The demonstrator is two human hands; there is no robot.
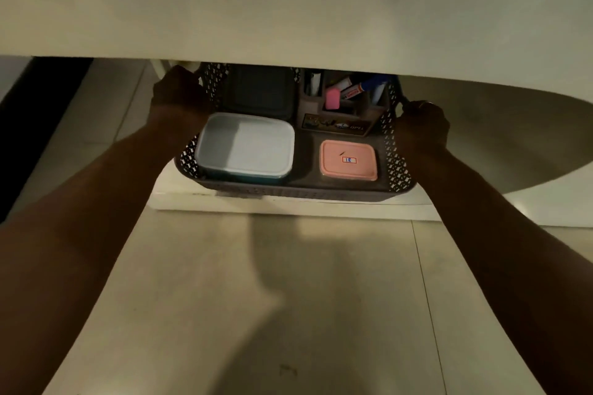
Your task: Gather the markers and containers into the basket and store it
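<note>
Under tabletop (288,3), hands (178,90) (422,123) grip basket (288,192) sides.

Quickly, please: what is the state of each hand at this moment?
Left hand: closed, gripping the left side of the basket.
Right hand: closed, gripping the basket's right side.

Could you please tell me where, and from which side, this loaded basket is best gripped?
Grip the basket by its left and right rims, one hand from each side, as the left hand and right hand do. It is wide, shallow and loaded with containers, so end grips should keep it level.
</note>
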